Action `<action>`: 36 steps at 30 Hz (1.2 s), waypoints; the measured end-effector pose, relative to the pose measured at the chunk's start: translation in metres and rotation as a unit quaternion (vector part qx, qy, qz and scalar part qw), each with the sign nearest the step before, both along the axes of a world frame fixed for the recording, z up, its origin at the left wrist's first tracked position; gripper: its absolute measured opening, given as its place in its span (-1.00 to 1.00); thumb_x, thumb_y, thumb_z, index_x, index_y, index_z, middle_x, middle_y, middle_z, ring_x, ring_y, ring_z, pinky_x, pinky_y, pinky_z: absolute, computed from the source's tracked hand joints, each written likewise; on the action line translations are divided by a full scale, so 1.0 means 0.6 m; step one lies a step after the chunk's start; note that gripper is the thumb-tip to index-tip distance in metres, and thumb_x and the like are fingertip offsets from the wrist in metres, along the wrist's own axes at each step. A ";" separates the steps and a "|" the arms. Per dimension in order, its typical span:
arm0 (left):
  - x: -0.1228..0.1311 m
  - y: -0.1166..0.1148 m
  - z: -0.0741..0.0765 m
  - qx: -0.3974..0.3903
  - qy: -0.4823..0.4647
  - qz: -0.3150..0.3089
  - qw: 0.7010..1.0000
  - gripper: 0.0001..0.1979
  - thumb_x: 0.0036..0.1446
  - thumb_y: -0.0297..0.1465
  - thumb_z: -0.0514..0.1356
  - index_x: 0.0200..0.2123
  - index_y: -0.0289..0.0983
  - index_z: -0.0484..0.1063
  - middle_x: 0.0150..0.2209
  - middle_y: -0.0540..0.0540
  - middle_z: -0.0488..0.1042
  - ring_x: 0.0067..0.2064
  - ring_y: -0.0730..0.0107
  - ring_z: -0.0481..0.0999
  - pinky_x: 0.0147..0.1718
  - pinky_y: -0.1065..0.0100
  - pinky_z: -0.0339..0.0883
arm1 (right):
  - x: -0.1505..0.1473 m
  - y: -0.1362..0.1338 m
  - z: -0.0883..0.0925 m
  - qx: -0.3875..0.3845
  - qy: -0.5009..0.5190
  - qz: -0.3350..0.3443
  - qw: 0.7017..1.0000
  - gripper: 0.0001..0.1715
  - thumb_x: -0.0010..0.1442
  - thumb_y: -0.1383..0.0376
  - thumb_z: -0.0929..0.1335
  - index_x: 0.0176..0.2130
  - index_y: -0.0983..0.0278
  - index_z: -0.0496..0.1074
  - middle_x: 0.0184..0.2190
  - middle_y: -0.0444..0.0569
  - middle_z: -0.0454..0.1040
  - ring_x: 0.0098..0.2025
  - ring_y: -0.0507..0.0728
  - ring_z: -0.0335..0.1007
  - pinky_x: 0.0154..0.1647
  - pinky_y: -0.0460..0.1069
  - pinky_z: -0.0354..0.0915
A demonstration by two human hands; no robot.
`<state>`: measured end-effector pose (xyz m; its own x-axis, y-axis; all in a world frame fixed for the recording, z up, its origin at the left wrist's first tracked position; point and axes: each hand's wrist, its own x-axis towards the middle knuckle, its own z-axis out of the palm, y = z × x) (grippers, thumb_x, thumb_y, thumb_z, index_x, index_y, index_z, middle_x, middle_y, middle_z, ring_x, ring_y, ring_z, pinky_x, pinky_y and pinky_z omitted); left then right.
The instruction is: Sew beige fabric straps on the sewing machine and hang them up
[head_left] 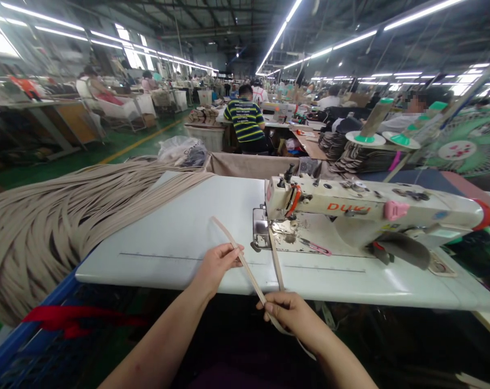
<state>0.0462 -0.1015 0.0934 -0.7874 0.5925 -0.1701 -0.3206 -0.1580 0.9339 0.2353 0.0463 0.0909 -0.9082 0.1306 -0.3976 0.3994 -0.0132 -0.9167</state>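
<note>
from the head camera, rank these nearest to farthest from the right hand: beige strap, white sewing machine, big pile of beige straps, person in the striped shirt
1. Beige fabric strap: pinched in the right hand, running up to the left hand.
2. White sewing machine: just beyond, on the white table, to the right.
3. Big pile of beige straps: far left.
4. Person in the striped shirt: seated well behind the table.

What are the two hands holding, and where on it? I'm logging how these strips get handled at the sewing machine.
Both pinch one beige strip: the left hand partway along it, the right hand at the folded lower end.
</note>
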 end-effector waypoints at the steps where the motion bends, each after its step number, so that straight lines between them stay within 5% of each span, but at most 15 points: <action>1: -0.005 -0.001 0.001 0.005 -0.001 0.012 1.000 -0.54 -0.08 -0.12 0.50 -0.25 -0.38 0.64 -0.26 -0.21 0.59 -0.23 0.25 0.56 -0.18 0.22 0.52 | 0.002 0.002 0.001 -0.015 -0.010 0.015 1.000 -0.41 0.13 -0.15 0.45 -0.14 0.29 0.63 -0.41 -0.07 0.53 -0.56 -0.06 0.04 -0.52 -0.10 -0.07; 13: -0.040 -0.015 0.013 0.030 -0.013 0.042 0.999 -0.55 -0.12 -0.15 0.52 -0.26 -0.38 0.64 -0.29 -0.17 0.57 -0.26 0.39 0.49 -0.25 0.39 0.44 | 0.006 0.000 0.004 -0.081 -0.016 0.025 0.996 -0.41 0.07 -0.14 0.50 -0.18 0.29 0.64 -0.41 -0.05 0.52 -0.44 -0.01 0.22 -0.47 -0.11 0.03; 19: -0.043 -0.027 0.014 0.105 -0.076 -0.005 0.992 -0.69 0.04 -0.25 0.47 -0.24 -0.34 0.58 -0.29 -0.09 0.50 -0.48 0.66 0.24 -0.56 0.60 0.12 | 0.001 -0.004 -0.001 -0.015 0.007 -0.024 1.000 -0.58 -0.01 0.00 0.56 -0.37 0.28 0.53 -0.54 -0.22 0.30 -0.50 -0.03 0.11 -0.46 -0.10 0.06; 25: -0.046 -0.036 0.007 0.100 -0.091 -0.009 0.991 -0.67 0.11 -0.33 0.43 -0.09 -0.38 0.58 -0.31 -0.06 0.41 -0.42 0.62 0.29 -0.46 0.58 0.23 | -0.001 -0.017 0.008 0.090 0.031 -0.033 0.995 -0.79 0.02 0.20 0.50 -0.45 0.26 0.48 -0.53 -0.20 0.32 -0.43 0.02 0.20 -0.36 -0.07 0.14; 36: -0.046 -0.037 0.004 0.082 -0.070 0.004 0.994 -0.62 0.08 -0.31 0.44 -0.06 -0.37 0.60 -0.26 -0.09 0.41 -0.39 0.61 0.25 -0.41 0.58 0.24 | -0.002 -0.021 0.005 0.099 0.032 -0.028 0.994 -0.83 0.03 0.23 0.48 -0.44 0.27 0.48 -0.52 -0.20 0.34 -0.42 0.03 0.22 -0.33 -0.06 0.15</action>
<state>0.0187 -0.1239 0.0956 -0.7677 0.6149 -0.1803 -0.4442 -0.3080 0.8413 0.2341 0.0339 0.0940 -0.9199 0.2516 -0.3010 0.3441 0.1492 -0.9270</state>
